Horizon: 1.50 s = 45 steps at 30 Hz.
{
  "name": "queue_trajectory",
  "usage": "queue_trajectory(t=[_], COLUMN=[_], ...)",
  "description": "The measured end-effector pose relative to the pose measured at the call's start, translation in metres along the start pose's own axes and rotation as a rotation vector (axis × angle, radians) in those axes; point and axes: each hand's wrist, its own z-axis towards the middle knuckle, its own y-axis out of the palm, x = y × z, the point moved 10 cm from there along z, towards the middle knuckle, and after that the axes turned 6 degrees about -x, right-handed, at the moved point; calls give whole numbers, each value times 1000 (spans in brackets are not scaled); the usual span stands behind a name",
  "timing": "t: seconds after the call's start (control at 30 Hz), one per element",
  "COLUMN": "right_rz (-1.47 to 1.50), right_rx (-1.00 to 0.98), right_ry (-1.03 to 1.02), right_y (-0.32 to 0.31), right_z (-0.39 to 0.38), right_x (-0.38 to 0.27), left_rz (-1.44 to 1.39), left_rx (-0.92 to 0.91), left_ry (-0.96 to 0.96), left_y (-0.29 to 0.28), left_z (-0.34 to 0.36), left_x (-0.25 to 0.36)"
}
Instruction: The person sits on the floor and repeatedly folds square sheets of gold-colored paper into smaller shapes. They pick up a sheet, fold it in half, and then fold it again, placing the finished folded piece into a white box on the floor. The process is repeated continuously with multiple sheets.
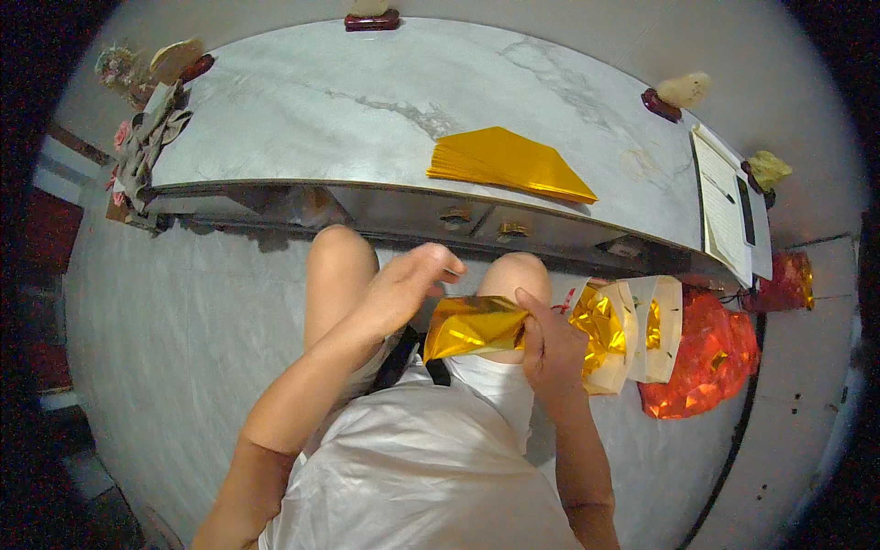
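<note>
A shiny gold sheet (477,325) is held over the person's lap, between the two knees. Its right end is pinched by the right hand (555,344), with the thumb on top and the fingers bent around the edge. The left hand (412,284) is held loose near the sheet's left end, with its fingers a little bent. It is a bit blurred, and whether the sheet is touched by its lower fingers cannot be told. The sheet is bent, and light is thrown back by its shiny face.

In front, a stack of gold paper (509,165) is laid near the front edge of a long white table (293,128) marked with grey lines. On the right, shiny gold pieces (600,330) are kept in a pale bag (587,378). Just beside it, a shiny red bag (701,357) is set down. At the table's right end, a notepad (720,202) is placed, with a pen (724,190) laid on it. A pale stone (683,90) is held up by a dark red stand (662,105). At the left end, a grey cloth (151,151) is draped over the edge, near pink flowers (121,135).
</note>
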Motion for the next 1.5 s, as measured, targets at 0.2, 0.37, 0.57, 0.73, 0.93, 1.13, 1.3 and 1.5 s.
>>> queue_trajectory(t=[0.2,0.37,0.57,0.73,0.93,1.13,1.3,1.5], right_rz=[-22,66,75,94,252,53,-414,-276], right_rx=[12,54,63,54,186,-101,-46,-72], right_ry=[203,220,270,649,948,1141,1163,1022], right_y=[1,-1,-13,-30,-40,-29,-81,-83], right_z=[-8,-10,-26,-80,-215,-276,-244,-198], right_x=[28,19,23,97,254,308,261,249], left_rz=[418,516,532,553,589,586,618,558], left_rx=[168,206,199,72,58,34,30,2], left_ry=[438,389,460,480,388,377,377,333], left_y=[17,35,52,74,73,77,76,73], left_z=[-47,-47,-42,-36,-35,-35,-36,-36], left_x=[53,45,50,51,43,37,34,28])
